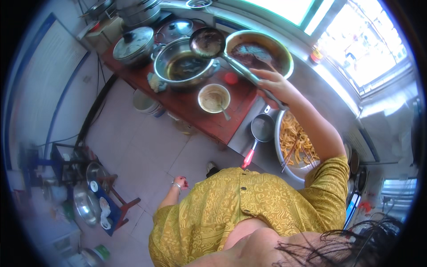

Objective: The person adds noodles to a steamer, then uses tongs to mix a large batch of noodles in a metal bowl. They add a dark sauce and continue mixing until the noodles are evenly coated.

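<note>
My right hand [273,85] grips the handle of a large metal ladle [208,42]. The ladle's bowl is above the gap between a steel pot [160,71] of dark liquid and a wide basin [288,53] of dark brown liquid. A thin stick or handle leans in that basin. Below the pot, a white bowl [201,100] with a pale paste and a spoon [226,113] sits on the red table [220,128]. My left hand [181,182], with a bracelet at the wrist, hangs low beside my body, its fingers curled; whether it holds anything is unclear.
At the right, a large basin [277,140] holds fried strips and chopsticks. A small pan [263,127] with a red handle lies beside it. A lidded pot [133,43] and a cloth [156,82] are at the table's left. A bucket [144,101] stands on the floor; steel basins [86,207] are lower left.
</note>
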Tool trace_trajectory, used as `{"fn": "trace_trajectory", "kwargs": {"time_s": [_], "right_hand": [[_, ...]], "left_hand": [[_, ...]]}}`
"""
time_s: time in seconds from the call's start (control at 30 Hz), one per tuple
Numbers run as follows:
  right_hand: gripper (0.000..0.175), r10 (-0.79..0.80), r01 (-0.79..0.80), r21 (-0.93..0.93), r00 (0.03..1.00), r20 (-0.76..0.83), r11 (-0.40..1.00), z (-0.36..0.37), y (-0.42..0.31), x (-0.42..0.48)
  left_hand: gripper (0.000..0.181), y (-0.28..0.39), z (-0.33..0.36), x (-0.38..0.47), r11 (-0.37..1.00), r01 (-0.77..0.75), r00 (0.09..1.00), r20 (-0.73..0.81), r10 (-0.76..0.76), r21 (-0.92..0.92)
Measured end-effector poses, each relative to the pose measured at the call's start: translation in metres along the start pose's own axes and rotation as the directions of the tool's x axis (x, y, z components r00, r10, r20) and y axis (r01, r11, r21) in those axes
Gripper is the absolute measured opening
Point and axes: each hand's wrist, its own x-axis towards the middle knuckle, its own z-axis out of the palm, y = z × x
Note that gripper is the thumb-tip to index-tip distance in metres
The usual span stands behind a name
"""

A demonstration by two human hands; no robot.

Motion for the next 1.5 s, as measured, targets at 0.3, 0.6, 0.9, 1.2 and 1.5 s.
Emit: {"fn": "trace_trajectory", "kwargs": {"time_s": [0.3,0.6,0.9,1.2,1.5], "right_hand": [[0.050,-0.121,0.052,-0.965,0.992,0.022,0.256,0.064,-0.001,0.161],[0.038,0.419,-0.419,-0.054,0.875,0.244,0.906,0.063,0.004,0.179],[0.042,0.303,-0.350,0.141,0.913,0.274,0.926,0.080,-0.003,0.146],[0.045,0.302,-0.326,0.120,0.935,0.184,0.938,0.074,-0.018,0.105],[0.046,0.304,-0.347,0.198,0.927,0.217,0.917,0.076,-0.029,0.061]], "left_hand": [[0.020,-0.092,-0.020,-0.028,0.965,0.166,0.983,-0.046,-0.178,-0.202],[0.020,-0.083,-0.020,-0.023,0.942,0.157,0.986,-0.005,-0.166,-0.295],[0.018,-0.060,-0.045,0.004,0.911,0.125,0.990,-0.011,-0.140,-0.393],[0.018,-0.051,-0.056,0.007,0.945,0.150,0.987,-0.008,-0.160,-0.291],[0.019,-0.018,-0.044,-0.019,0.983,0.106,0.993,-0.028,-0.111,-0.147]]}}
